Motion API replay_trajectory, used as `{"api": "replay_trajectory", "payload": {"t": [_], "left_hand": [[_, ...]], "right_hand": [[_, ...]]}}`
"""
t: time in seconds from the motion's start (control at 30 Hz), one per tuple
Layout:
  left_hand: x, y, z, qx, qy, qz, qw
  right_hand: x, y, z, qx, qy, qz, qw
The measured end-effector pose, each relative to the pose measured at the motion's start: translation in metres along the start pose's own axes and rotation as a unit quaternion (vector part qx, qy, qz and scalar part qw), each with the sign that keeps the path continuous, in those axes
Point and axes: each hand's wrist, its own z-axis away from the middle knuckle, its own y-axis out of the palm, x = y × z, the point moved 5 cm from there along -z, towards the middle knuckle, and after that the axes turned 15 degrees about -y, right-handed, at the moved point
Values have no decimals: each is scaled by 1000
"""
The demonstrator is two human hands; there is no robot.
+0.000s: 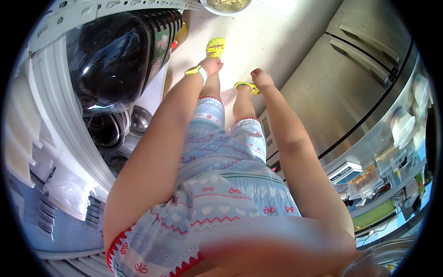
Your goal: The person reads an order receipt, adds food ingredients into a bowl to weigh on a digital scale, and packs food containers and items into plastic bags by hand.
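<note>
The left hand (212, 66) hangs at the far center of the scene, below a yellow band (193, 71) on the wrist. Its fingers are curled; whether they are closed on anything cannot be told. The right hand (262, 78) hangs to the right, well apart from the left, fingers also curled; its grip likewise cannot be determined.

Nearest to the hands are two yellow shoes on the feet: the left shoe (215, 46) appears just beyond the left hand, the right shoe (248, 87) just left of the right hand. The floor (281, 30) extends beyond them; at its far edge is a bowl (210, 7) with pale yellow contents.

Left boundary: a white rack (94, 14) and a glossy black stack (110, 60), with a round metal lid (140, 119) on the near side of the stack. Right boundary: a steel-fronted cabinet (314, 106) with bar handles (360, 61). Nearer on the right are a white device (346, 171) and a container of tan pieces (367, 180). The patterned clothing (230, 184) occupies the near center.
</note>
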Motion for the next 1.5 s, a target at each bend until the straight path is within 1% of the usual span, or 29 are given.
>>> {"api": "replay_trajectory", "payload": {"t": [0.07,0.1,0.17,0.3,0.4,0.47,0.57,0.6,0.63,0.7,0.73,0.87,0.93,1.03,1.07,1.17,1.2,1.23,1.3,1.37,1.43,1.47,1.5], "left_hand": [[-5,-27,-12,-34,12,13,999],[-6,-37,-18,-34,13,13,999],[-4,-59,-26,-65,-29,98,993],[-2,-79,-25,-93,-22,123,988],[6,-68,-23,-67,-39,125,989],[12,-51,-19,-49,-29,83,995],[21,-27,-2,-40,-30,91,995],[27,-15,-3,-37,-57,87,994],[31,-6,-4,-37,-57,88,994],[40,13,-3,-6,-55,78,995],[43,19,-3,-6,-40,55,998],[42,21,4,2,-52,37,998],[40,15,4,-18,-36,24,999],[34,-7,-1,-11,-42,46,998],[30,-15,-1,-27,-36,51,998],[24,-36,-7,-35,-50,92,994],[21,-44,-10,-60,-25,58,996],[20,-46,-12,-60,-25,59,996],[18,-51,-15,-18,-57,94,994],[16,-48,-15,-31,-42,81,995],[17,-42,-19,-51,-34,97,993],[17,-41,-18,-52,-34,98,993],[18,-38,-16,-52,-29,75,995]], "right_hand": [[-3,-3,-7,-6,9,-8,1000],[-2,-6,-9,-15,-1,-10,1000],[1,-10,-13,-24,-11,-11,1000],[10,-11,-17,-28,-17,-8,999],[15,-5,-18,-20,-15,-17,1000],[15,2,-18,-10,-7,-31,999],[19,9,-17,-6,-28,-11,1000],[21,9,-13,0,-22,-14,1000],[23,9,-11,7,-17,-18,1000],[18,10,-12,3,-20,-16,1000],[16,11,-12,-1,-22,-15,1000],[16,0,-9,-6,-16,-9,1000],[13,-3,-12,-3,-9,-14,1000],[10,-5,-17,-12,-7,-10,1000],[11,-6,-18,-12,-8,-9,1000],[9,-4,-24,0,-2,-32,999],[7,-1,-27,-12,-12,-45,999],[5,3,-30,-23,-21,-59,998],[5,8,-30,-21,-11,-77,997],[16,8,-28,-20,-3,-95,995],[39,-2,-12,-20,70,-241,968],[47,-3,-10,-20,69,-240,968],[55,-8,-10,-72,55,-307,947]]}}
